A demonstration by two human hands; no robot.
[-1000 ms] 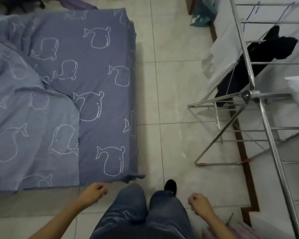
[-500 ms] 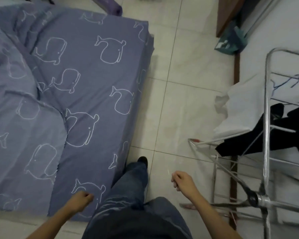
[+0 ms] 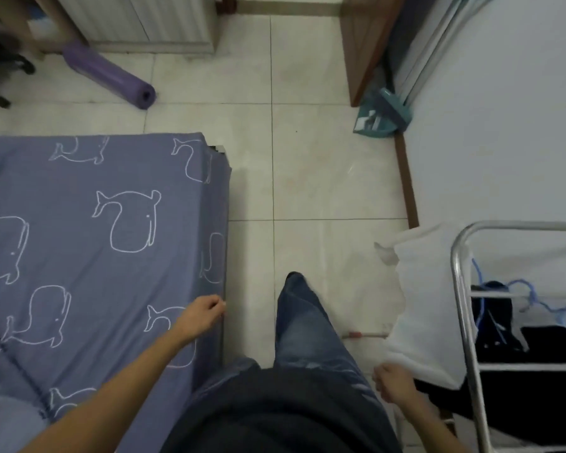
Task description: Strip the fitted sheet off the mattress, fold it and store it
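A blue-grey fitted sheet [image 3: 79,230] printed with white whale outlines covers the low mattress on the left. At its far right corner the sheet has slipped and a bit of the mattress corner [image 3: 221,152] shows. My left hand [image 3: 200,317] hovers over the sheet's right edge, fingers curled, holding nothing. My right hand [image 3: 391,382] is a loose fist beside my right leg, also holding nothing. A lighter blue cover [image 3: 0,416] lies on the bed at the lower left.
A steel drying rack [image 3: 464,308] with white and black laundry stands at the right. A rolled purple mat [image 3: 111,76] lies on the tiled floor beyond the bed. A teal dustpan [image 3: 381,114] leans by a brown door. My jeans-clad leg steps along the aisle.
I have walked forward along the bed's right side, so the far corner of the mattress has come closer. My left hand has moved up over the sheet's edge.
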